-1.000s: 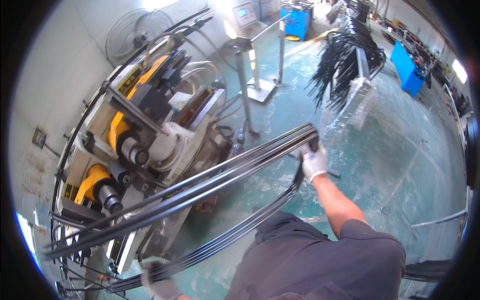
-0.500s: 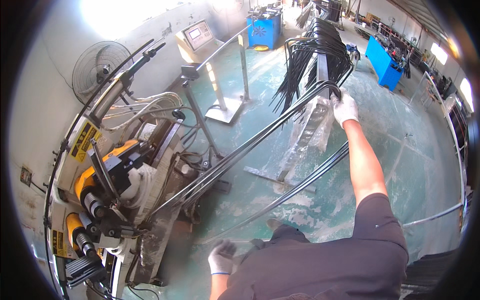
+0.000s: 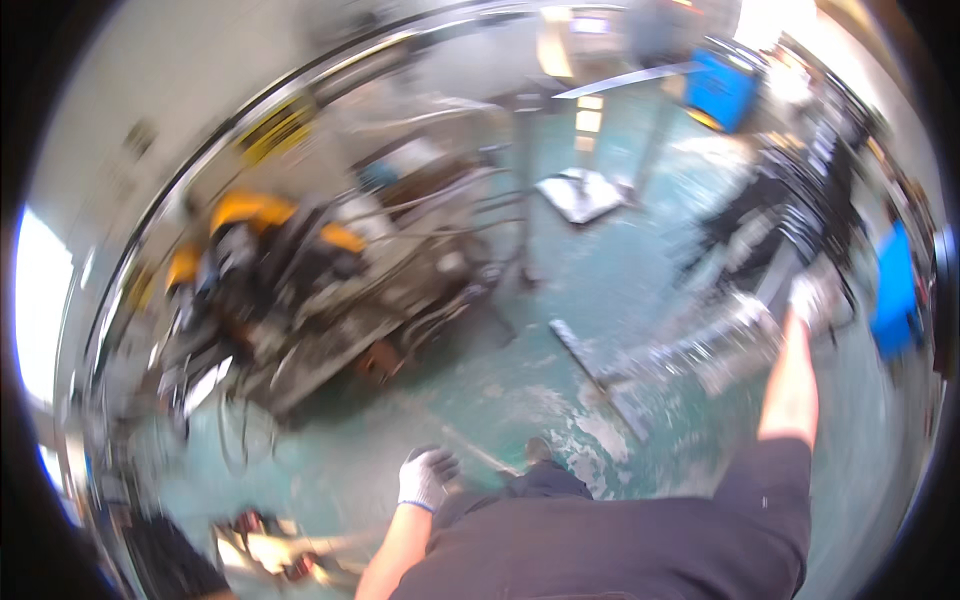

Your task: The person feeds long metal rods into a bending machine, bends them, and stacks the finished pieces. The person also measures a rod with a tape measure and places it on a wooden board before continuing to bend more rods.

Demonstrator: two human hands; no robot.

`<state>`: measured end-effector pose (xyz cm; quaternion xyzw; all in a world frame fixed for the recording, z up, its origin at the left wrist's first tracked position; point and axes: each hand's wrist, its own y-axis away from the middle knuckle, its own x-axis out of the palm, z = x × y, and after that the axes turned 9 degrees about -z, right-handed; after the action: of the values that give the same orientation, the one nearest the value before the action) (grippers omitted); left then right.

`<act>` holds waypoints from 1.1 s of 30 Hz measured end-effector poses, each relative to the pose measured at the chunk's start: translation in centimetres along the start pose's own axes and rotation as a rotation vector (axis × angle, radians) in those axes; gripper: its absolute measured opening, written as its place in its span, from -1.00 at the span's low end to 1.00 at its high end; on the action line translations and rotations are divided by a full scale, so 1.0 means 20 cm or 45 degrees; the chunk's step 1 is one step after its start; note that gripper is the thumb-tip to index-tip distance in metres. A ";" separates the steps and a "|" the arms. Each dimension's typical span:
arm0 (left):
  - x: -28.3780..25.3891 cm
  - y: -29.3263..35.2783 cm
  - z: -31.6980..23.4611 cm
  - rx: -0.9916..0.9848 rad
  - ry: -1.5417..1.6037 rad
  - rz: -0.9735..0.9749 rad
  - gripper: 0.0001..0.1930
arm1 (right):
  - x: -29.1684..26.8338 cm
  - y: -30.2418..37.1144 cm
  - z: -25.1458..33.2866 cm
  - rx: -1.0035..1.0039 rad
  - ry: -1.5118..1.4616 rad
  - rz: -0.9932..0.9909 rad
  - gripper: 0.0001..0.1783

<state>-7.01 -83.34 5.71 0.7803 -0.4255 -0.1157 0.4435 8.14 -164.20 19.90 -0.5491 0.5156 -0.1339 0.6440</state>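
My right hand [image 3: 815, 297], in a white glove, reaches far right to the near end of a rack. Bent black rods [image 3: 800, 225] hang there in a dense bundle. Motion blur smears the fingers, so I cannot make out whether they grip a rod. Low in front of my body is my left hand [image 3: 428, 478], gloved, with loosely bent fingers and nothing visible in it. Clear plastic wrap [image 3: 690, 350] covers the rack's beam, which runs to a metal foot bar [image 3: 600, 382] on the floor.
On the left stands a blurred machine [image 3: 300, 290] with yellow and black parts. Beyond it are a post on a white base plate [image 3: 583, 196] and a blue cabinet [image 3: 722, 88]. Another blue cabinet [image 3: 897, 290] is at far right. Dark stacked material [image 3: 175, 560] lies lower left.
The view has swung left, so the machine and rack appear shifted. The long rods that stretched from my right hand toward the machine now hang at the rack. My left hand stays low.
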 end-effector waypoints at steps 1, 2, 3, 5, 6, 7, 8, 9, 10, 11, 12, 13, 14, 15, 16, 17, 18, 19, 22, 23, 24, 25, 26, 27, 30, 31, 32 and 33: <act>-0.09 0.00 0.03 0.002 0.072 -0.036 -0.67 | -0.10 0.04 0.04 -0.019 -0.229 -0.129 -0.50; -0.18 0.05 0.03 0.003 0.142 -0.079 -0.69 | -0.15 0.15 0.11 -0.040 -0.408 -0.226 -0.51; -0.22 0.09 0.01 0.049 0.156 -0.125 -0.67 | -0.24 0.32 0.15 -0.039 -0.593 -0.269 -0.53; -0.37 0.08 0.05 0.084 0.204 -0.154 -0.71 | -0.40 0.80 0.20 0.017 -0.887 -0.131 -0.55; -0.53 0.01 0.14 0.070 0.276 -0.169 -0.76 | -0.44 1.09 0.32 0.011 -1.029 0.046 -0.56; -0.61 0.02 0.16 0.037 0.317 -0.170 -0.79 | -0.54 1.41 0.37 0.007 -1.090 0.274 -0.57; -0.68 0.03 0.18 0.008 0.356 -0.155 -0.83 | -0.64 1.71 0.43 -0.021 -1.116 0.561 -0.58; -0.76 0.02 0.20 0.034 0.389 -0.131 -0.85 | -0.74 1.99 0.49 -0.076 -1.096 0.851 -0.59; -0.83 0.01 0.23 0.054 0.410 -0.100 -0.87 | -0.84 2.24 0.51 -0.151 -1.037 1.145 -0.60; -0.88 0.04 0.23 0.085 0.396 -0.173 -0.86 | -0.94 2.46 0.56 -0.240 -0.972 1.421 -0.61; -0.96 0.09 0.18 0.120 0.357 -0.233 -0.84 | -1.06 2.63 0.64 -0.306 -0.936 1.641 -0.62; -1.07 0.13 0.13 0.056 0.473 -0.251 -0.78 | -1.14 2.75 0.79 -0.375 -0.939 1.810 -0.63; -1.18 0.20 0.05 0.041 0.417 -0.302 -0.75 | -1.23 2.83 0.95 -0.422 -0.996 1.906 -0.64; -1.30 0.30 -0.04 0.029 0.385 -0.364 -0.73 | -1.45 2.82 1.13 -0.491 -1.116 1.936 -0.65; -1.42 0.36 -0.09 0.013 0.353 -0.427 -0.70 | -1.68 2.78 1.31 -0.673 -1.321 1.694 -0.70; -1.61 0.25 0.00 0.135 0.445 -0.443 -0.65 | -1.77 2.76 1.51 -0.817 -1.379 1.686 -0.71; -1.77 0.26 -0.02 0.195 0.479 -0.464 -0.63 | -1.86 2.77 1.70 -0.771 -1.513 1.799 -0.68; -1.91 0.30 -0.08 0.224 0.497 -0.518 -0.63 | -1.86 2.81 1.90 -0.738 -1.652 1.737 -0.69; -2.34 0.37 -0.18 0.268 0.563 -0.678 -0.63 | -2.08 2.87 2.39 -0.728 -2.082 1.379 -0.74; -2.48 0.37 -0.16 0.276 0.689 -0.705 -0.66 | -2.23 2.88 2.51 -0.638 -1.958 1.646 -0.69; -2.59 0.40 -0.16 0.302 0.743 -0.743 -0.65 | -2.36 2.86 2.65 -0.543 -1.811 1.894 -0.65; -2.70 0.44 -0.16 0.325 0.794 -0.793 -0.64 | -2.67 2.83 2.69 -0.557 -1.777 2.015 -0.67; -2.78 0.45 -0.18 0.344 0.839 -0.814 -0.64 | -2.79 2.86 2.75 -0.672 -1.872 1.972 -0.67; -2.84 0.46 -0.17 0.367 0.909 -0.898 -0.68 | -3.03 2.89 2.78 -0.849 -1.916 1.909 -0.67; -3.08 0.40 -0.03 0.367 1.214 -0.849 -0.73 | -3.68 3.00 2.91 -1.270 -1.977 1.860 -0.67; -3.12 0.35 -0.02 0.289 1.176 -0.926 -0.75 | -3.79 3.10 3.01 -1.331 -2.031 1.891 -0.66; -3.17 0.31 0.01 0.310 1.188 -0.877 -0.73 | -3.90 3.20 3.11 -1.390 -2.083 1.922 -0.66; -3.24 0.33 0.01 0.273 1.286 -0.802 -0.71 | -4.16 3.24 3.15 -1.495 -2.138 1.837 -0.65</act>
<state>-50.38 -35.39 -1.90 0.8675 0.0800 0.1868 0.4540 -2.24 -43.42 -0.37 -0.2616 0.1111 0.8893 0.3583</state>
